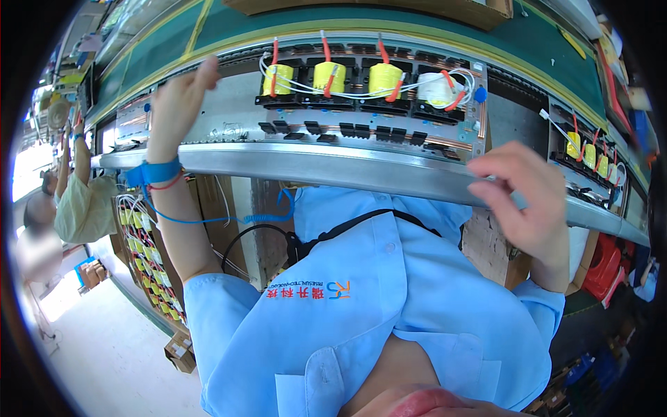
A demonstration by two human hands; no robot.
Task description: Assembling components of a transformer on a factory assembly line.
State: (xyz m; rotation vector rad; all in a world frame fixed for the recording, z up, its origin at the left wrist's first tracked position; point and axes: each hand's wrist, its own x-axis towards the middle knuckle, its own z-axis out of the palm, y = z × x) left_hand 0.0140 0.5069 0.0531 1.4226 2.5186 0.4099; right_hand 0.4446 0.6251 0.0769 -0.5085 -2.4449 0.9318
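Note:
In front of me lies a long metal circuit assembly carrying yellow wound coils in black frames. At its right end sits a white-wrapped coil, with a loop of white wire and red-sleeved leads beside it. My left hand is raised above the metal plate left of the coils, fingers stretched out, touching nothing that I can see. Blurred by motion, my right hand hovers over the near rail, right of the assembly, with thumb and fingers apart and nothing between them.
A metal rail edges the line nearest me. A blue wrist strap on my left arm trails a coiled cord. Another coil assembly lies at right. A cardboard box edge is at the back; a person is far left.

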